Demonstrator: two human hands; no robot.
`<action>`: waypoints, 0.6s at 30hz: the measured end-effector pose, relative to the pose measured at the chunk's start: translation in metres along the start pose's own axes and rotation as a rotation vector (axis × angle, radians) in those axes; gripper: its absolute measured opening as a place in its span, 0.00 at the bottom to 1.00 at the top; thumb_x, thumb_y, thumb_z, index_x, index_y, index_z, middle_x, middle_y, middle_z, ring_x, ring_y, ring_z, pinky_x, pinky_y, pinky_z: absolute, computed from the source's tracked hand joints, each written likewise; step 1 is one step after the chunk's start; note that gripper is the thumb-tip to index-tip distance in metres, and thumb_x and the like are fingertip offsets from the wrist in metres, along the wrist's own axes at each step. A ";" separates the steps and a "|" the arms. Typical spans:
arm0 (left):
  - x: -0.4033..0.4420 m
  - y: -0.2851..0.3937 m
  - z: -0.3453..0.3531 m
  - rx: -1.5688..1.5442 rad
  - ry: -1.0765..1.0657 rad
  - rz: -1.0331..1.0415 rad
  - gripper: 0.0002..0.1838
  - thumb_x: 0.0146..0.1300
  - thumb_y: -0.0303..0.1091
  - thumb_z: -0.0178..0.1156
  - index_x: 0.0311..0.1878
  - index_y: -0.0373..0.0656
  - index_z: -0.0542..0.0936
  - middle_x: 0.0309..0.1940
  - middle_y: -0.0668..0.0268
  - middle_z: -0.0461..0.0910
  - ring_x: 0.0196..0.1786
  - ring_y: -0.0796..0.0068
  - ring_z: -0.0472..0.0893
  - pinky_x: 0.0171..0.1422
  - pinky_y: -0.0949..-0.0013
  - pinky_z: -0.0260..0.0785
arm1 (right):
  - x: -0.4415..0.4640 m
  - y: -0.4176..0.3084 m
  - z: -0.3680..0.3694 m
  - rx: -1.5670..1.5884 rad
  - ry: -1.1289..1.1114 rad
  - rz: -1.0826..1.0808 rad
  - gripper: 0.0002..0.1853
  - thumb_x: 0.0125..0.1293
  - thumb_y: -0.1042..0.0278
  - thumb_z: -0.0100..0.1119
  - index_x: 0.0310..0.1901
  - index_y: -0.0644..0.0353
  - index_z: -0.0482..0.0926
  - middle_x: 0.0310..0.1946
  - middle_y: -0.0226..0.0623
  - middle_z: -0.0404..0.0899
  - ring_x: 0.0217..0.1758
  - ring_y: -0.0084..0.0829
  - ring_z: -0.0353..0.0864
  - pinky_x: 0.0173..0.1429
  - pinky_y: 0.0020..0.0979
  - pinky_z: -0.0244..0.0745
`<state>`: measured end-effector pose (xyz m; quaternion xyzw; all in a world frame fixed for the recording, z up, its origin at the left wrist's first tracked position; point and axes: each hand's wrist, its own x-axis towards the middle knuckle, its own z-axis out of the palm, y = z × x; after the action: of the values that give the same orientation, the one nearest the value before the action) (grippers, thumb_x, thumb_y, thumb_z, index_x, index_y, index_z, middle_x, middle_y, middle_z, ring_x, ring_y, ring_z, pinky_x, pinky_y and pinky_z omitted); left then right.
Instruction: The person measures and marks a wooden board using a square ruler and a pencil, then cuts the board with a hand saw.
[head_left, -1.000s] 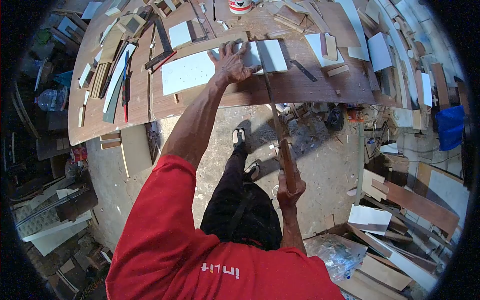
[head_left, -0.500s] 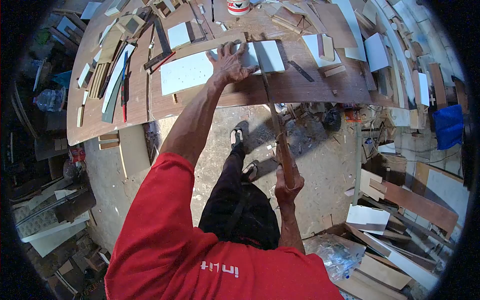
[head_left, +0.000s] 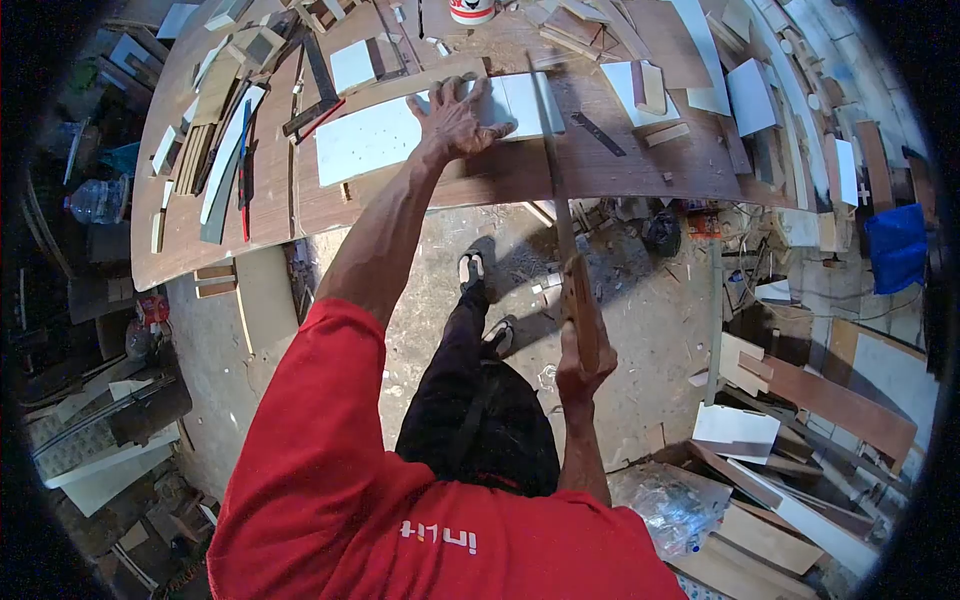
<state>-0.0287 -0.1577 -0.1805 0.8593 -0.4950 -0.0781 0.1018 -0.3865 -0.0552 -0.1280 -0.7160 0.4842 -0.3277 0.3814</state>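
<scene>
With fingers spread, my left hand (head_left: 458, 122) lies flat on a white board (head_left: 365, 138) near the table's front edge. My right hand (head_left: 587, 365) is closed round the wooden handle of a handsaw (head_left: 562, 210). The saw's blade reaches forward over the table edge and across the right part of the white board. A thin dark line crosses the board just left of the blade. Behind the board lies a light wooden strip (head_left: 400, 84). To the right of the board rests a dark flat metal strip (head_left: 598, 134).
The brown table (head_left: 480, 186) bears wood offcuts, a black square (head_left: 320, 80), a red pencil (head_left: 322, 118) and a white tub (head_left: 472, 10). Scrap boards (head_left: 830, 400) and a bag of plastic (head_left: 680, 510) lie at the right on the floor.
The saw blade has shifted right from the line on the white board, and its tip now lies farther over the board. My left hand has stayed on the board.
</scene>
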 end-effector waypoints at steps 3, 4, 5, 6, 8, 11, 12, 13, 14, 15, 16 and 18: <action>0.000 0.003 -0.005 -0.016 0.003 0.003 0.53 0.49 0.77 0.55 0.75 0.61 0.56 0.75 0.54 0.50 0.76 0.41 0.46 0.67 0.18 0.29 | 0.015 0.008 0.011 0.105 0.008 -0.017 0.17 0.61 0.74 0.59 0.51 0.72 0.78 0.38 0.49 0.84 0.37 0.39 0.85 0.41 0.35 0.77; -0.001 0.002 -0.005 -0.021 -0.006 -0.003 0.53 0.49 0.77 0.55 0.75 0.61 0.56 0.75 0.54 0.50 0.76 0.41 0.46 0.67 0.18 0.29 | 0.017 0.010 0.014 0.137 -0.001 -0.034 0.18 0.61 0.73 0.59 0.53 0.72 0.77 0.35 0.48 0.84 0.31 0.34 0.84 0.35 0.31 0.77; -0.001 0.002 -0.005 -0.021 -0.005 -0.004 0.53 0.49 0.77 0.55 0.75 0.61 0.56 0.75 0.54 0.50 0.76 0.41 0.46 0.67 0.18 0.29 | 0.018 0.012 0.016 0.137 -0.002 -0.035 0.18 0.61 0.73 0.59 0.53 0.72 0.77 0.35 0.48 0.84 0.31 0.34 0.84 0.35 0.31 0.77; -0.001 0.002 -0.005 -0.017 -0.011 -0.007 0.53 0.48 0.76 0.56 0.75 0.61 0.56 0.75 0.53 0.50 0.76 0.40 0.46 0.67 0.18 0.29 | 0.019 0.014 0.017 0.122 -0.035 -0.052 0.19 0.61 0.74 0.59 0.53 0.71 0.77 0.35 0.48 0.84 0.31 0.33 0.84 0.35 0.31 0.77; 0.002 -0.002 0.002 -0.013 -0.017 -0.011 0.53 0.48 0.74 0.57 0.75 0.62 0.56 0.75 0.53 0.49 0.76 0.39 0.46 0.66 0.17 0.28 | 0.020 0.011 0.019 0.106 -0.070 -0.068 0.19 0.61 0.74 0.58 0.54 0.71 0.77 0.34 0.48 0.84 0.31 0.33 0.84 0.35 0.31 0.76; 0.005 -0.008 0.010 0.006 0.032 0.012 0.52 0.48 0.72 0.59 0.75 0.62 0.55 0.75 0.51 0.49 0.76 0.37 0.45 0.65 0.16 0.27 | 0.019 0.006 0.023 0.141 -0.091 0.056 0.14 0.60 0.74 0.60 0.46 0.73 0.80 0.37 0.48 0.84 0.40 0.36 0.85 0.44 0.36 0.77; 0.005 -0.009 0.011 0.004 0.031 0.022 0.52 0.49 0.71 0.59 0.76 0.62 0.55 0.75 0.51 0.49 0.76 0.36 0.45 0.65 0.16 0.26 | 0.019 0.006 0.024 0.151 -0.079 0.075 0.14 0.60 0.74 0.60 0.46 0.73 0.80 0.36 0.48 0.84 0.39 0.35 0.84 0.43 0.35 0.77; 0.005 -0.009 0.012 0.001 0.031 0.032 0.51 0.49 0.70 0.59 0.76 0.62 0.54 0.75 0.50 0.49 0.76 0.36 0.45 0.65 0.16 0.25 | 0.018 0.005 0.025 0.161 -0.067 0.095 0.14 0.61 0.74 0.60 0.46 0.73 0.80 0.36 0.47 0.84 0.38 0.34 0.84 0.43 0.34 0.77; 0.006 -0.009 0.013 0.001 0.030 0.032 0.51 0.49 0.70 0.59 0.76 0.62 0.54 0.75 0.50 0.49 0.76 0.36 0.45 0.65 0.16 0.25 | 0.019 0.005 0.025 0.161 -0.067 0.096 0.14 0.61 0.74 0.60 0.46 0.73 0.80 0.36 0.47 0.84 0.38 0.34 0.84 0.43 0.34 0.77; 0.006 -0.010 0.013 0.013 0.027 0.025 0.51 0.49 0.70 0.59 0.76 0.63 0.54 0.75 0.50 0.49 0.76 0.35 0.45 0.65 0.16 0.25 | 0.020 0.004 0.027 0.160 -0.055 0.059 0.14 0.61 0.74 0.60 0.46 0.73 0.80 0.36 0.46 0.84 0.38 0.33 0.84 0.43 0.34 0.77; 0.006 -0.009 0.012 0.026 0.023 0.018 0.51 0.49 0.70 0.59 0.76 0.63 0.54 0.75 0.50 0.49 0.76 0.35 0.45 0.65 0.16 0.25 | 0.021 0.004 0.028 0.158 -0.043 0.022 0.14 0.61 0.73 0.60 0.47 0.73 0.79 0.36 0.46 0.84 0.37 0.32 0.83 0.42 0.33 0.76; 0.006 -0.007 0.010 0.049 0.009 -0.004 0.51 0.50 0.73 0.57 0.76 0.64 0.54 0.76 0.54 0.49 0.76 0.38 0.44 0.65 0.17 0.27 | 0.020 0.008 0.026 0.169 -0.088 0.080 0.15 0.61 0.73 0.59 0.48 0.74 0.79 0.36 0.45 0.84 0.38 0.32 0.84 0.42 0.33 0.76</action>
<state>-0.0227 -0.1604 -0.1924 0.8629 -0.4945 -0.0625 0.0828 -0.3623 -0.0700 -0.1454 -0.6750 0.4657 -0.3203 0.4742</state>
